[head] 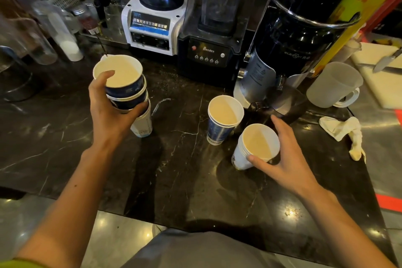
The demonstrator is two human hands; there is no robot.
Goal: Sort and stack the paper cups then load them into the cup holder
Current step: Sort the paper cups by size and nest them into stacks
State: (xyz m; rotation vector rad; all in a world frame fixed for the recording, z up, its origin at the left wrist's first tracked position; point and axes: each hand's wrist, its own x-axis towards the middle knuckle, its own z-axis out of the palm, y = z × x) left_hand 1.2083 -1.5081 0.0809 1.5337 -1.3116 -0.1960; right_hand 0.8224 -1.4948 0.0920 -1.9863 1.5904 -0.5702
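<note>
My left hand (109,113) grips a nested stack of paper cups (128,91), blue ones on top and a white one at the bottom, held tilted just above the dark counter at the left. A blue cup pair (221,119) stands upright in the middle of the counter. To its right stands a white paper cup (256,146). My right hand (285,156) wraps around this white cup, thumb on its near rim and fingers behind it. No cup holder is visible.
The dark marble counter (174,169) carries a white blender (152,22), a black blender (211,50) and a black grinder (293,54) along the back. A frosted plastic jug (335,85), crumpled cloth (345,130) and cutting board with knife (382,63) lie at the right. Glass jars (54,30) stand far left.
</note>
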